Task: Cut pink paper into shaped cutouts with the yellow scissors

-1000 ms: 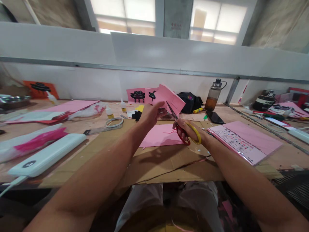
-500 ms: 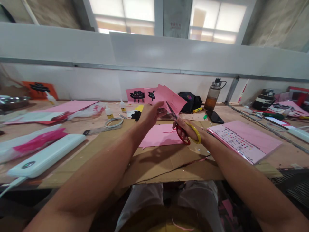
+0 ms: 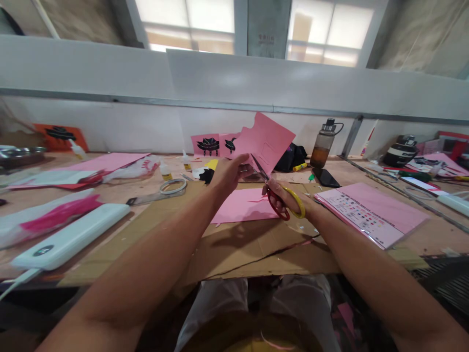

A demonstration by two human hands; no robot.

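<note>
My left hand (image 3: 234, 171) pinches the lower left edge of a pink paper sheet (image 3: 269, 139), which stands tilted above the table. The sheet has a notched upper left edge and a faint drawn outline on its face. In my right hand (image 3: 280, 193) is a pair of scissors (image 3: 286, 203) with one red and one yellow handle loop. Their dark blades point up and left against the sheet's lower part, near my left fingertips. Below both hands, another pink sheet (image 3: 240, 205) lies flat with small pink strips on it.
Brown cardboard (image 3: 227, 254) covers the table's front. To the right lie a packet of pink paper (image 3: 373, 212), a phone (image 3: 326, 178) and a water bottle (image 3: 322, 144). At left are a white power bank (image 3: 71, 237), a tape roll (image 3: 173, 186) and a small glue bottle (image 3: 165, 170).
The pink sheet has swung up and to the right, so more of its face and the drawn outline now show. Both hands and the scissors have stayed nearly in place.
</note>
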